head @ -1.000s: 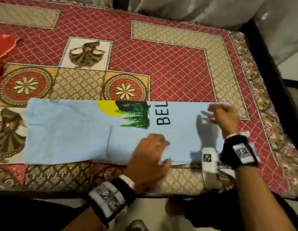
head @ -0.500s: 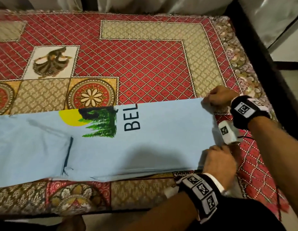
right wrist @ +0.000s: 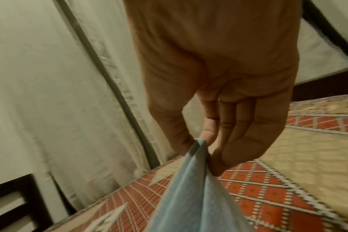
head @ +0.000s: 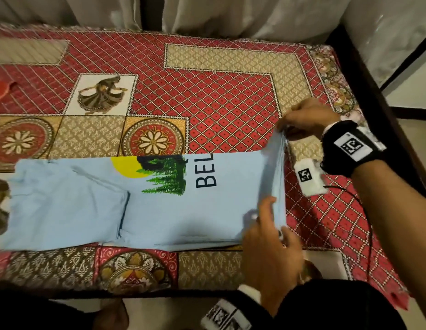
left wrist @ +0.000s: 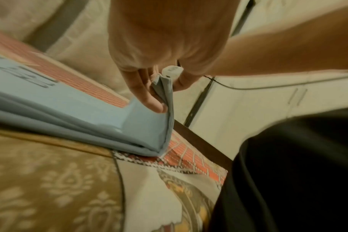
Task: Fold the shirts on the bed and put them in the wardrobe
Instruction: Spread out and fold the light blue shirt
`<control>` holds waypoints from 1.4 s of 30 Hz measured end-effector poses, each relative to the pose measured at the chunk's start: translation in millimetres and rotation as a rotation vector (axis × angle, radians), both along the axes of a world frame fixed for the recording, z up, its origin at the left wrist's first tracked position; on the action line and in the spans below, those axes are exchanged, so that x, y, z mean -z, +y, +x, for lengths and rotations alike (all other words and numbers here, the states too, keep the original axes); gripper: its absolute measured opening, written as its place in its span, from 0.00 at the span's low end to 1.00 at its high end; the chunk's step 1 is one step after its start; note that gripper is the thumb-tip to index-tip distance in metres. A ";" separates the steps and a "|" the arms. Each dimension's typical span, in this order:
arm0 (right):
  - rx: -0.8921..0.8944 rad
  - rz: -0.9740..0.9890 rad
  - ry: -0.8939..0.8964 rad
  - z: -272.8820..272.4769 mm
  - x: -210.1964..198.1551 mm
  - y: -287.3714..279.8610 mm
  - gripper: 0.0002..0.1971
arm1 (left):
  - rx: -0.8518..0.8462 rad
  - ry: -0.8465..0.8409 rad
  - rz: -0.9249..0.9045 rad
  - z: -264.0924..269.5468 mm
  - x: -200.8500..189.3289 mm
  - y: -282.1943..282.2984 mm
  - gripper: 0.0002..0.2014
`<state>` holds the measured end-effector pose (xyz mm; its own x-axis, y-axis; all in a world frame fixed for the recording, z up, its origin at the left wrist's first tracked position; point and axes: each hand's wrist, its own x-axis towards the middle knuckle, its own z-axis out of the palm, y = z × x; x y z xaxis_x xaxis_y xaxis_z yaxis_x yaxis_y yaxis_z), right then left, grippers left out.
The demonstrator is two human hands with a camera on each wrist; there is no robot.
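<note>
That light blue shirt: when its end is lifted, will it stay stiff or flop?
Probably floppy: the light blue shirt bends up where both hands pinch its edge, left hand, right hand. Likely light: fingertips alone lift it.

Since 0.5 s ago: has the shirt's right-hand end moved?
Yes. The light blue shirt lay flat on the bedspread; now the right hand and left hand pinch that end, lifted off it.

Patterned bed (head: 231,103) bears light-blue shirt (head: 88,206).
</note>
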<state>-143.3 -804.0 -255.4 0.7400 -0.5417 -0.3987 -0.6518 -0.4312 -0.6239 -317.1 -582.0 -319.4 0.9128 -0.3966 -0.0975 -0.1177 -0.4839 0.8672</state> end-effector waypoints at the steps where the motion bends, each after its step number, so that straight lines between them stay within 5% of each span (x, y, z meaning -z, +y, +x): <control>1: -0.032 0.003 -0.010 10.2 -5.5 19.7 0.09 | -0.075 0.025 -0.031 3.8 -0.3 18.3 0.25; 6: -0.211 0.014 -0.063 58.0 -0.9 141.3 0.08 | -0.341 0.025 -0.065 27.1 9.3 123.9 0.22; 11: -0.345 0.100 0.019 60.6 47.9 215.9 0.08 | -0.362 0.022 0.212 34.0 35.9 188.0 0.35; 15: -0.168 -0.234 -0.049 28.7 69.8 183.5 0.08 | -0.314 -0.186 0.289 30.6 37.2 174.6 0.32; 18: -0.043 -0.404 0.031 4.3 79.2 140.8 0.15 | -0.023 -0.244 0.195 18.6 24.3 123.7 0.24; 21: -0.027 -0.288 0.109 0.5 97.4 115.5 0.21 | 0.215 -0.246 0.386 9.8 31.2 71.8 0.28; 26: -0.079 -0.174 0.091 19.3 118.3 99.7 0.13 | 0.144 -0.146 0.562 24.6 53.4 34.4 0.30; 31: 0.073 0.051 -0.007 13.3 123.9 87.1 0.16 | 0.045 -0.171 0.431 26.1 61.5 34.8 0.13; 36: 0.141 0.109 -0.062 -15.3 106.5 70.7 0.10 | 0.088 -0.241 0.241 16.4 46.3 31.7 0.10; 42: 0.292 0.084 -0.006 -93.5 53.0 4.2 0.21 | 0.140 0.053 0.017 -49.5 -0.7 1.2 0.06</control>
